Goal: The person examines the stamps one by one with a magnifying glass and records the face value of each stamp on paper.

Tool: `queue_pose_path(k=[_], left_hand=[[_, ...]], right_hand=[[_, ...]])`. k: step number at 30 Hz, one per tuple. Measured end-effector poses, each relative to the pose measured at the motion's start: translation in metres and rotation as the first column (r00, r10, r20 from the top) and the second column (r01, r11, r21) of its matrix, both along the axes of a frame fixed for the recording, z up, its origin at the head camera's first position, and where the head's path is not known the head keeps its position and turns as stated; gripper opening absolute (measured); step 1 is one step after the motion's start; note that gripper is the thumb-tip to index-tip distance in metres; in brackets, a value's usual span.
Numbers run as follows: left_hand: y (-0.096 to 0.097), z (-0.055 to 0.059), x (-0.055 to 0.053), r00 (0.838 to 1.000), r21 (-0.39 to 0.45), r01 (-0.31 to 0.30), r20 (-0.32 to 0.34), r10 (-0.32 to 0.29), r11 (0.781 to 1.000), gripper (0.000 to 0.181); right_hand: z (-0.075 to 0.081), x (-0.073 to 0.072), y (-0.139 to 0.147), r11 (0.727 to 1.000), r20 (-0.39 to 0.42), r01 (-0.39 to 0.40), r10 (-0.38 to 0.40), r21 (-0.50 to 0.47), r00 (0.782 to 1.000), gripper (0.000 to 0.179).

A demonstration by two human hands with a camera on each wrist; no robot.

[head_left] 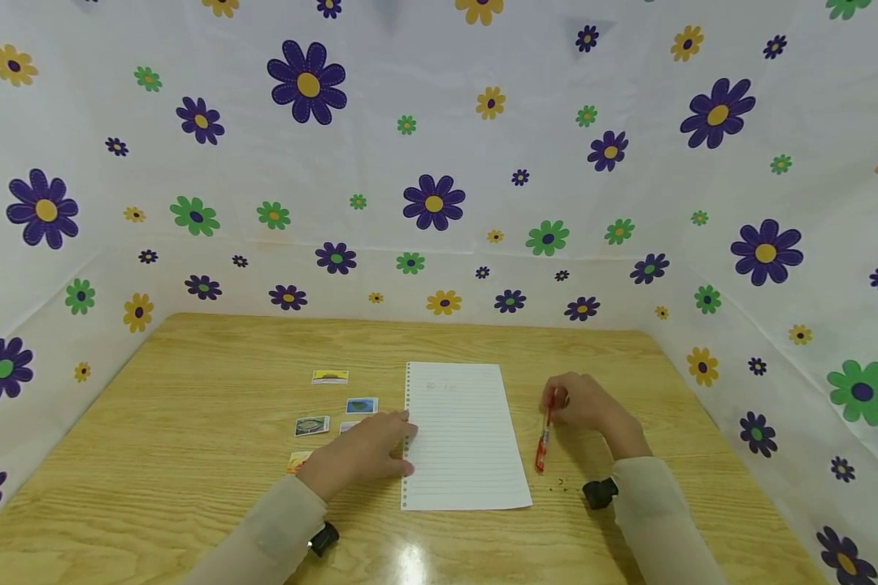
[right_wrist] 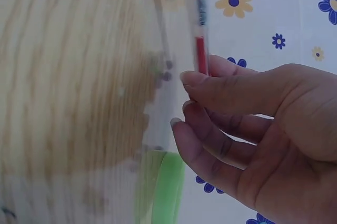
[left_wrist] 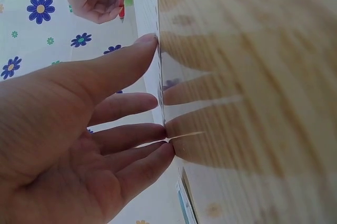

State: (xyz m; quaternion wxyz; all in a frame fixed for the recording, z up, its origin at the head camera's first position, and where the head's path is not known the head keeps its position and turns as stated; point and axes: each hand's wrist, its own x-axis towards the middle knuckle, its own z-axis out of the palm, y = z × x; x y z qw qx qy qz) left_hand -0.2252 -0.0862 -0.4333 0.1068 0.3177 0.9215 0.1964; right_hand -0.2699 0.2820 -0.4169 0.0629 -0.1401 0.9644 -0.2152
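A lined sheet of paper (head_left: 464, 439) with punched holes down its left edge lies on the table, bearing faint marks near its top. My left hand (head_left: 366, 447) rests at that left edge, fingers fairly straight, their tips touching paper and tabletop in the left wrist view. Right of the sheet, my right hand (head_left: 588, 406) pinches a red pen (head_left: 543, 455) with clear parts near one end, between thumb and fingers. The right wrist view shows the pen (right_wrist: 201, 50) rising from the thumb and index finger. A green object (right_wrist: 168, 190) lies beyond the fingers, its kind unclear.
Left of the paper lie several small picture cards, among them a yellow one (head_left: 329, 377), a blue one (head_left: 362, 405) and a greyish one (head_left: 311, 426). The left hand partly covers others. Dark crumbs (head_left: 562, 489) are scattered below the pen. Flower-patterned sheeting (head_left: 380, 162) encloses the table.
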Motion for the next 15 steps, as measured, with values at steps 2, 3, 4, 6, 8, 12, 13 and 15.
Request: queue_pose_path(k=[2,3,4,6,8,12,13,15], left_hand=[[0.0001,0.0000,0.0004,1.000,0.003,0.000,0.003,0.000,1.000,0.052],[0.0003,0.0001,0.0005,1.000,0.004,-0.001,0.003,0.001,1.000,0.051],[0.0005,0.0001,0.0006,1.000,0.001,-0.002,0.003,0.002,1.000,0.051],[0.0009,-0.0006,-0.0001,1.000,-0.004,-0.003,0.001,0.003,1.000,0.050],[0.0013,-0.0012,-0.0010,1.000,-0.016,-0.001,-0.005,0.001,1.000,0.050],[0.0012,-0.0023,-0.0026,1.000,-0.016,0.012,-0.024,-0.013,1.000,0.047],[0.0010,-0.0024,-0.0026,0.999,-0.015,0.017,-0.030,-0.017,1.000,0.046],[0.0007,-0.0029,-0.0028,0.999,-0.008,0.023,-0.041,-0.024,1.000,0.044]], right_hand=[[0.0013,-0.0001,-0.0009,1.000,-0.010,0.000,-0.001,-0.013,1.000,0.016],[0.0020,-0.0002,-0.0014,1.000,-0.020,-0.003,0.003,-0.017,1.000,0.016],[0.0029,-0.0003,-0.0021,1.000,-0.030,-0.006,0.005,-0.024,1.000,0.016],[0.0043,-0.0008,-0.0035,0.999,-0.054,-0.020,0.018,-0.036,0.998,0.015],[0.0054,-0.0013,-0.0047,0.998,-0.071,-0.039,0.035,-0.050,0.997,0.013],[0.0055,-0.0034,-0.0073,0.994,-0.077,-0.064,0.058,-0.084,0.995,0.009],[0.0052,-0.0040,-0.0080,0.993,-0.076,-0.069,0.062,-0.093,0.995,0.008],[0.0042,-0.0056,-0.0096,0.992,-0.088,-0.079,0.070,-0.103,0.994,0.006]])
